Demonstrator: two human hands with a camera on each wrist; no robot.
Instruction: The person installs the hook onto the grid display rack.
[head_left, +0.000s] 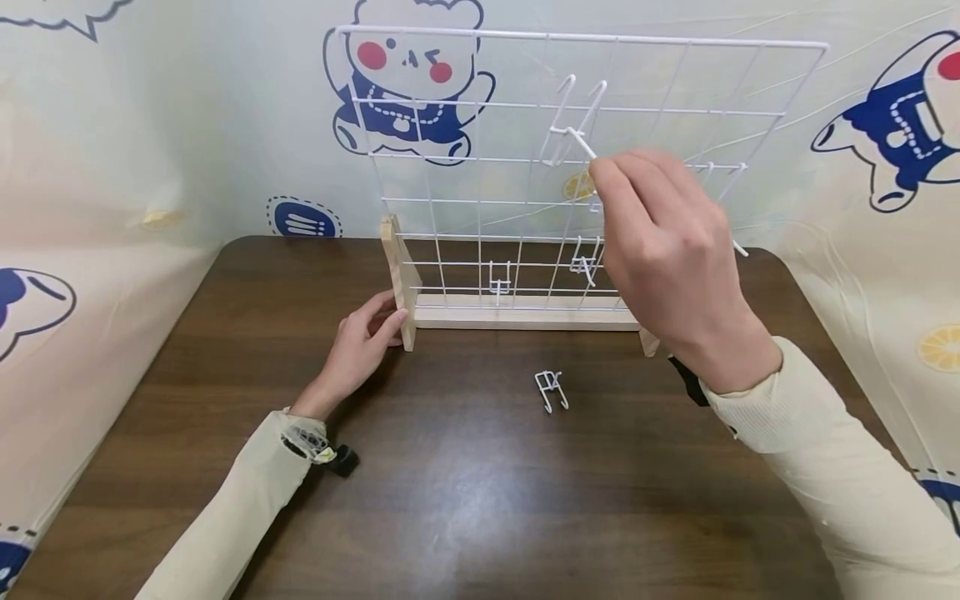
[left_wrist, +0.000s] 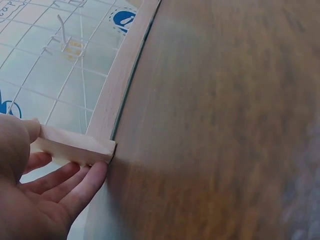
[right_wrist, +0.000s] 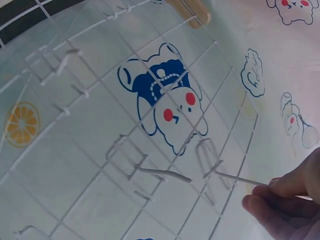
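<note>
My right hand point(head_left: 667, 242) pinches the straight prong of a white wire hook point(head_left: 582, 143) between thumb and fingers. The hook's two curved ends are up by the upper wires of a white wire grid panel point(head_left: 577, 35); whether they are over a wire I cannot tell. In the right wrist view, another hook point(right_wrist: 165, 173) hangs on the grid beside the pinched one. My left hand point(head_left: 360, 346) grips the wooden end support point(head_left: 397, 275) of the panel's stand, thumb on one side and fingers on the other point(left_wrist: 82, 192).
A loose white wire hook point(head_left: 550, 383) lies on the brown table point(head_left: 450, 483) before the stand. Low on the grid hang two more hooks, one left point(head_left: 500, 287) and one right point(head_left: 583, 265). A wooden bar point(head_left: 525, 317) joins the end supports. Printed cloth point(head_left: 225, 150) surrounds the table.
</note>
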